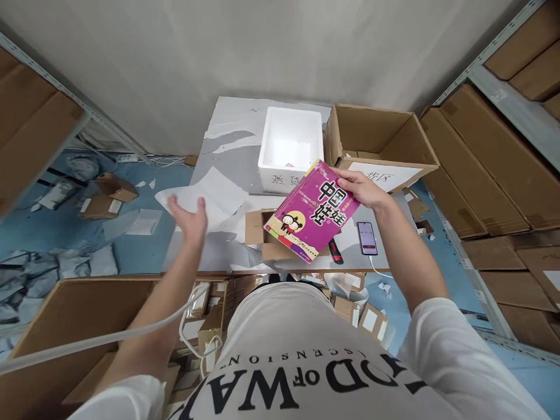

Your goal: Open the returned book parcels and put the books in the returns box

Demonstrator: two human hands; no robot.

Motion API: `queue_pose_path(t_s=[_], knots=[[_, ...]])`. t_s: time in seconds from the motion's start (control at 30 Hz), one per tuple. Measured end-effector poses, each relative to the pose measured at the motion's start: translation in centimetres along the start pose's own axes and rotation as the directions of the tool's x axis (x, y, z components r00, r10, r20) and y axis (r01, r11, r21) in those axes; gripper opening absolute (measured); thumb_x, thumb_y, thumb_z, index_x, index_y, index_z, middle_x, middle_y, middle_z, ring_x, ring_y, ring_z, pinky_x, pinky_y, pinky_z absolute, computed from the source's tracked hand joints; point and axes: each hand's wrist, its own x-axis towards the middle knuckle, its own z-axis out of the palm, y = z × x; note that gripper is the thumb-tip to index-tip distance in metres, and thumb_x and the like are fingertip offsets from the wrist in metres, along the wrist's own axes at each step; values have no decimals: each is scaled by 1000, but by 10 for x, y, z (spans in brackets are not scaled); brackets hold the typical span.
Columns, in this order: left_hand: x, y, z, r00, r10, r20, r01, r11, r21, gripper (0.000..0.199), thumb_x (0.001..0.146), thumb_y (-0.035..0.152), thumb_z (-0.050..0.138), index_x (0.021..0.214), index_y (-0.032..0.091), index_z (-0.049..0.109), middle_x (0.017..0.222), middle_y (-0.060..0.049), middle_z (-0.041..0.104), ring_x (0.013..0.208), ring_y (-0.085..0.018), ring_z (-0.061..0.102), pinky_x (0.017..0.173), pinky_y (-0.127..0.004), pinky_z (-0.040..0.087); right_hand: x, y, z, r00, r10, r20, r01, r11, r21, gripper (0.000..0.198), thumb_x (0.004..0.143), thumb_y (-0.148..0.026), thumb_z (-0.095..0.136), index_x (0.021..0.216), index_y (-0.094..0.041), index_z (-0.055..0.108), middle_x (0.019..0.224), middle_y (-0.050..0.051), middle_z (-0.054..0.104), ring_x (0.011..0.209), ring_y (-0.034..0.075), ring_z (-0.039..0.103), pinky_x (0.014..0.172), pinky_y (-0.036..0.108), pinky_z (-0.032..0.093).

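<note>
My right hand (362, 188) grips a purple book (312, 213) by its upper right edge. Large black Chinese characters and cartoon figures decorate its cover. The book is tilted above a small open cardboard box (255, 228), covering much of it. On the left, my left hand (188, 219) has its thumb and fingers spread apart in front of a thin white sheet (219, 195). Whether the fingers touch that sheet I cannot tell. A black and red box cutter (336, 252) lies on the table just right of the book.
A white foam box (268, 154) and a large open carton (431, 154) stand at the back of the table (227, 116). A charging phone (367, 239) lies at right. Shelves of cartons flank both sides. A pale cable (109, 338) crosses my left forearm.
</note>
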Motion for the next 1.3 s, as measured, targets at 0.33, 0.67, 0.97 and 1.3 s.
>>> queue_pose_path(t_s=[0.33, 0.67, 0.97, 1.3], knots=[[-136, 50, 44, 560, -176, 809, 622, 734, -271, 51, 68, 50, 77, 103, 16, 61, 100, -8, 72, 89, -21, 70, 70, -31, 59, 40, -14, 17, 982, 79, 174, -59, 991, -118, 46, 79, -36, 72, 122, -22, 65, 97, 5, 75, 81, 17, 69, 69, 32, 61], [-163, 25, 61, 555, -228, 800, 722, 609, -328, 50, 71, 49, 76, 107, 17, 62, 110, -9, 70, 100, -21, 68, 86, -34, 56, 26, 45, 3, 997, -18, -76, 14, 998, -54, 44, 70, -56, 74, 99, -22, 73, 83, 4, 74, 74, 15, 68, 56, 24, 58], [-168, 24, 74, 667, -238, 706, 679, 584, -445, 55, 69, 42, 79, 117, 20, 63, 110, -6, 70, 93, -19, 69, 75, -28, 59, 25, 51, -12, 993, -32, -117, 31, 999, -5, 45, 67, -54, 76, 99, -22, 72, 86, 3, 73, 75, 16, 67, 55, 24, 57], [-162, 35, 70, 528, -219, 820, 805, 436, -402, 44, 72, 33, 78, 111, 15, 66, 98, -9, 74, 82, -18, 72, 71, -27, 60, 24, 54, -26, 999, 8, 31, -10, 998, 59, 43, 76, -50, 68, 114, -28, 67, 96, 3, 71, 85, 19, 67, 68, 32, 58]])
